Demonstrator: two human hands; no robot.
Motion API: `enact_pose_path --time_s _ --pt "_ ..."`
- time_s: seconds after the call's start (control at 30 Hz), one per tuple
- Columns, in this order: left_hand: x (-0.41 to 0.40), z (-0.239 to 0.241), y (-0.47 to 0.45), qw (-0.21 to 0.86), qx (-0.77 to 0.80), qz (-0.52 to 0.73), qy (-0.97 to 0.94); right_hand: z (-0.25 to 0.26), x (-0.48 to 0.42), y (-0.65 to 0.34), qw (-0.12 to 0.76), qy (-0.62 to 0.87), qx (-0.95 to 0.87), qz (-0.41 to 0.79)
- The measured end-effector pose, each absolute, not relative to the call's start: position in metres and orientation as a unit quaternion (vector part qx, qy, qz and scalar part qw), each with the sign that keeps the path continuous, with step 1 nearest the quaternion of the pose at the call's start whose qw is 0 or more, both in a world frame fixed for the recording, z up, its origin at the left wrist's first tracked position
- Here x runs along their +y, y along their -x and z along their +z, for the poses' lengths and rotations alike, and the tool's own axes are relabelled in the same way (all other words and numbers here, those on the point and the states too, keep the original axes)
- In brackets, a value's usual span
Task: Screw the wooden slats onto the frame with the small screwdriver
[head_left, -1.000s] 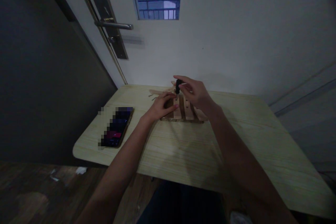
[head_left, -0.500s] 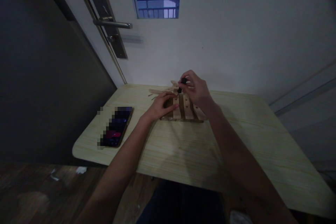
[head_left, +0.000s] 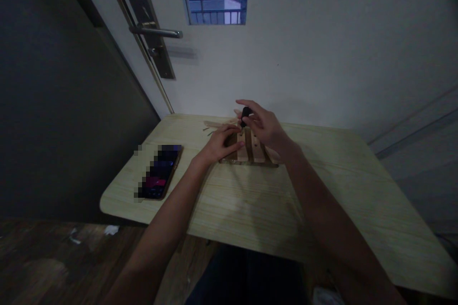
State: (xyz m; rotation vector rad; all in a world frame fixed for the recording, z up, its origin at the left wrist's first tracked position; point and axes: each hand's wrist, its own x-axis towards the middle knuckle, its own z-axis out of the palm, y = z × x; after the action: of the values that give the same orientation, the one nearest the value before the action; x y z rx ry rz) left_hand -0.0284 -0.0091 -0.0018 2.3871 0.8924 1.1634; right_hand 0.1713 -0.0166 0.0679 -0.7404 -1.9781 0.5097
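A slatted wooden piece (head_left: 244, 152) lies on the table, with pale slats and dark round holes or screw heads over a brown base. My left hand (head_left: 219, 144) holds its left side, the thumb on a pale slat and the fingers bent over farther back. Above the same slat, my right hand (head_left: 264, 126) grips a short black-handled screwdriver (head_left: 245, 115) between thumb and fingers, the index finger stretched out past the handle. The screwdriver stands nearly upright with its lower end at the slat; the contact there is too small to make out.
Thin pale wooden parts (head_left: 213, 124) lie behind my left hand. A phone (head_left: 161, 174) rests at the table's left. The pale table (head_left: 229, 200) stands against a white door with a metal handle (head_left: 157, 32). Paper scraps (head_left: 111, 230) are on the floor.
My right hand has turned about the screwdriver handle and shifted slightly left, its index finger now straightened. My left hand keeps its place on the wooden piece.
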Motion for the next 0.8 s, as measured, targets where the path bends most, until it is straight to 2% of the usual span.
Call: enact_pose_path --time_s 0.17,0.6,0.8 --pt "-0.0093 -0.0018 0.0282 0.164 0.310 0.413 -0.840 0.0718 -0.0172 -0.1694 0.483 0.315 -0.780 0.244" --pt "-0.0082 -0.0017 0.0292 0.173 0.315 0.406 -0.840 0.0723 -0.0205 -0.1714 0.454 0.302 -0.805 0.232" --pt "-0.0091 -0.0013 0.0295 0.169 0.315 0.404 -0.842 0.0732 -0.0201 -0.1695 0.483 0.308 -0.776 0.265"
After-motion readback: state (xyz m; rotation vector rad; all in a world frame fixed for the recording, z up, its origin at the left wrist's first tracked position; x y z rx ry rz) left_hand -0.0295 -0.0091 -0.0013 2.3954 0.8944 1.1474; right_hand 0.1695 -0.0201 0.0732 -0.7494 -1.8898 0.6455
